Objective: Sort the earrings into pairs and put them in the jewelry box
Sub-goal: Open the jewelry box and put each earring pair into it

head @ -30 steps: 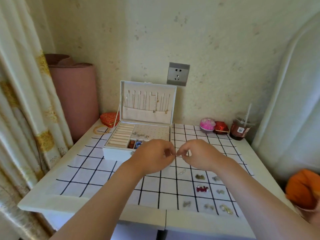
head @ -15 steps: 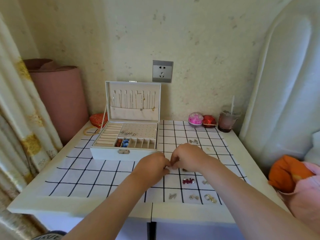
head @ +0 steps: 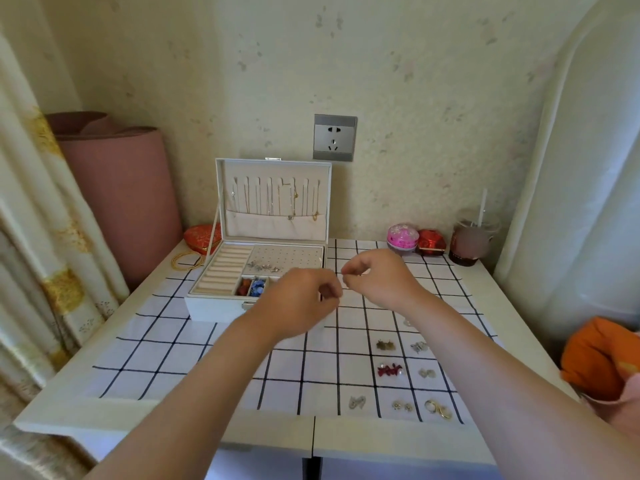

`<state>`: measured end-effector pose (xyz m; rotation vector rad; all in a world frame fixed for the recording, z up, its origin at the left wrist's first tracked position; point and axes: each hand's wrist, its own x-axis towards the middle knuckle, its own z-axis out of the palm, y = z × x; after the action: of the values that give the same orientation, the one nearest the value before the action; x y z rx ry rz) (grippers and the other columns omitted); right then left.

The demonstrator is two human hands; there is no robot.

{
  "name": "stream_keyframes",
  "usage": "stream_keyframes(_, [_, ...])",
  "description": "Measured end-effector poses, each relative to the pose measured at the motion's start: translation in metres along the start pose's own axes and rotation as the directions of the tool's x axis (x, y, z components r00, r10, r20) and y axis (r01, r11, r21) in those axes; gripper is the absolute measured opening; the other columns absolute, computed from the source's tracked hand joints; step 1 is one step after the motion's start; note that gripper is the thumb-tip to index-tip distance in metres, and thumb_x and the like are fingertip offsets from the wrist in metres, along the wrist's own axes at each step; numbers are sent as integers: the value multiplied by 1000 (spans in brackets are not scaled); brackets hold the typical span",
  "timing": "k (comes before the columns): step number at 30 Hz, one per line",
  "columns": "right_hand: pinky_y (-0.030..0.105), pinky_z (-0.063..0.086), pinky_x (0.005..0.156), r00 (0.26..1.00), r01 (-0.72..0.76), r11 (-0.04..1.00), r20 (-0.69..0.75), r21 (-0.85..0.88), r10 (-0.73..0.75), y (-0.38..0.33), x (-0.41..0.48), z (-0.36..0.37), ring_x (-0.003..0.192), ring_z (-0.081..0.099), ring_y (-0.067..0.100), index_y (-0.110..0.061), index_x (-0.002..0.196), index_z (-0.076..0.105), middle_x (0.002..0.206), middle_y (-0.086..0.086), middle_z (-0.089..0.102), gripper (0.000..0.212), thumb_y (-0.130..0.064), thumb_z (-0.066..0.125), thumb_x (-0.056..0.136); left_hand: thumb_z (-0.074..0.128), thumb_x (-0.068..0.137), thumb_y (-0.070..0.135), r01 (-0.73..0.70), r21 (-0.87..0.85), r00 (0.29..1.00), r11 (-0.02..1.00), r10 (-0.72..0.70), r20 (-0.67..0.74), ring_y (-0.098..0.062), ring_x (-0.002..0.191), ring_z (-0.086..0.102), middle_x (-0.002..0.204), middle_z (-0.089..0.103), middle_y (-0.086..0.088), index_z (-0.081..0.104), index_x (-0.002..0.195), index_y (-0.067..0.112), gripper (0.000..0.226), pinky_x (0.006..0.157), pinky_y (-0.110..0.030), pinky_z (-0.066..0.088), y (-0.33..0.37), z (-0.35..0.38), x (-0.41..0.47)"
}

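Past the loose earrings point(head: 389, 370) at five o'clock on the checked cloth point(head: 156, 358), the left hand point(head: 301, 303) curls on I can't tell what while the right hand point(head: 377, 278) pinches what seems a tiny earring point(head: 343, 274), best carried low to the jewelry box point(head: 214, 308) at eleven o'clock.

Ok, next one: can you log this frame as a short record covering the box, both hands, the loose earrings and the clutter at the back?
jewelry box: open, lid upright, on the checked cloth, left of centre
box contents: small earrings on the stud panel; red and blue pieces in front compartments
left hand: fingers curled, by the box's front right corner
right hand: thumb and forefinger pinched; what it holds is too small to tell
loose earrings: several groups on the cloth's near right squares, red bows among them
back right: drink cup with straw
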<state>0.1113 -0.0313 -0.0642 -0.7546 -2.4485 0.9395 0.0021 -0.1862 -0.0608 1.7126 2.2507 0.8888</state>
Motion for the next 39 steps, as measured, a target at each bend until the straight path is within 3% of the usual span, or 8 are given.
stream_keyframes(4, [4, 41, 53, 998, -39, 985, -39, 170, 46, -7, 22, 7, 74, 62, -2, -24, 92, 77, 81, -19, 67, 7, -19, 72, 89, 69, 89, 24, 121, -96, 985, 988, -132, -114, 5, 67, 57, 85, 67, 17, 69, 89, 33, 8, 66, -13, 41, -30, -26, 16])
stream_keyframes(10, [11, 42, 73, 999, -5, 979, -31, 205, 12, -15, 54, 28, 85, 62, -4, -22, 95, 79, 86, -16, 70, 9, -22, 72, 90, 67, 91, 27, 137, -179, 963, 974, -173, -205, 0, 70, 61, 84, 69, 14, 72, 95, 31, 7, 66, -16, 44, -52, -36, 36])
stream_keyframes(17, [10, 40, 75, 998, 39, 997, 50, 70, -42, -5, 58, 42, 86, 60, -8, -24, 93, 81, 82, -23, 67, 10, -22, 72, 90, 65, 92, 31, 157, -259, 955, 953, -213, -205, -11, 64, 65, 85, 70, 11, 73, 97, 30, 9, 63, -19, 48, -61, -30, 51])
stream_keyframes(24, [34, 50, 91, 994, 102, 987, 51, -123, -96, -5, 58, 38, 98, 62, 7, -31, 90, 78, 95, -17, 67, 10, -28, 69, 91, 68, 91, 23, 152, -370, 942, 917, -247, -226, -5, 57, 63, 84, 70, 7, 74, 95, 31, 11, 62, -17, 49, -63, -31, 54])
stream_keyframes(29, [36, 51, 89, 986, 159, 966, 87, -204, -144, -7, 52, 38, 92, 61, 8, -29, 92, 78, 94, -14, 64, 10, -28, 69, 92, 71, 89, 21, 173, -426, 935, 888, -284, -211, -6, 56, 61, 82, 72, 5, 75, 92, 29, 9, 57, -13, 49, -64, -33, 48])
stream_keyframes(32, [37, 52, 87, 987, 150, 960, 93, -238, -131, -10, 53, 38, 92, 62, 8, -31, 91, 79, 92, -14, 65, 11, -31, 68, 91, 71, 89, 21, 179, -468, 925, 865, -310, -218, -9, 58, 61, 81, 74, 4, 74, 87, 27, 7, 65, -23, 56, -65, -33, 45])
stream_keyframes(35, [28, 50, 82, 996, 79, 986, 63, -150, -70, -11, 53, 38, 88, 62, 3, -32, 92, 78, 86, -19, 65, 7, -29, 74, 87, 69, 91, 24, 182, -475, 926, 861, -313, -212, -10, 58, 60, 79, 74, 6, 74, 87, 24, 6, 66, -25, 56, -63, -32, 43])
stream_keyframes(39, [19, 41, 78, 1000, 5, 999, 0, 38, -5, -12, 53, 38, 91, 61, -3, -33, 105, 74, 90, -15, 69, 23, -25, 77, 84, 64, 94, 29, 213, -410, 930, 887, -312, -193, -8, 57, 61, 82, 72, 7, 70, 91, 23, 9, 64, -22, 52, -60, -29, 44])
